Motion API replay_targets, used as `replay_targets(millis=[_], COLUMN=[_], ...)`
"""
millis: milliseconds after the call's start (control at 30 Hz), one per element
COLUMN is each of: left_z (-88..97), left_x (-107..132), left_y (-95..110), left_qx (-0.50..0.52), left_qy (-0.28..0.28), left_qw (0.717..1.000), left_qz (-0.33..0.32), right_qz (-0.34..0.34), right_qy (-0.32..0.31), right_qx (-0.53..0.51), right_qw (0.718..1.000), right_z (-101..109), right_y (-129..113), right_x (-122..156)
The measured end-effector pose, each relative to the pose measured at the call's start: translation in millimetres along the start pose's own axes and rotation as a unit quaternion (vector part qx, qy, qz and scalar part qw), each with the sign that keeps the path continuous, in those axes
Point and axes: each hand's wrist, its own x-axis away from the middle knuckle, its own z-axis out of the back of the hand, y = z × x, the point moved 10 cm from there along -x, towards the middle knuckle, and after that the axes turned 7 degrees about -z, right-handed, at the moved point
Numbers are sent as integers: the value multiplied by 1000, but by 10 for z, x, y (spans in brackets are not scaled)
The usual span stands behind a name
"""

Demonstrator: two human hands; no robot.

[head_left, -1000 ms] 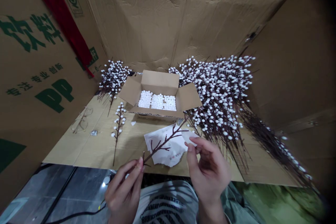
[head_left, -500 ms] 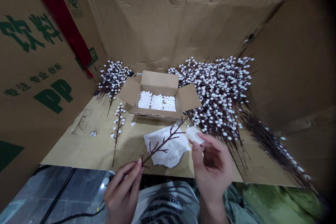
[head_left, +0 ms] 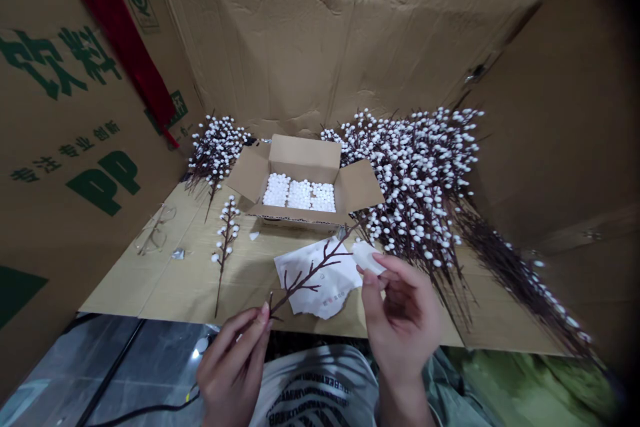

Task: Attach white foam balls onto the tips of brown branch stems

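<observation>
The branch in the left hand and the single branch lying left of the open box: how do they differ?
The held branch has bare twigs; the lying branch carries white balls. The held branch is between the left fingers; the lying branch rests on the cardboard surface. The held branch slants right in view; the lying branch runs nearly straight away. Both have brown stems.

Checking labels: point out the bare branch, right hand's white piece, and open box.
Bare branch [head_left: 306, 279], head view: middle of stem.
White piece [head_left: 366, 256], head view: exposed face.
Open box [head_left: 305, 157], head view: raised back flap.
</observation>
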Motion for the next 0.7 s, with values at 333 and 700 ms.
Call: replay_targets(millis=[333, 700], left_z=[-44, -72], left_x=[5, 17], left_y=[-28, -67], left_qx=[44, 59], left_qy=[-26, -28], left_qw=[999, 998], left_qz=[8, 26], right_qz=[-57, -67], right_qy=[22, 34], right_qx=[-40, -76], right_qw=[997, 994], right_z=[-31, 17], right_y=[74, 61], right_x=[-171, -171])
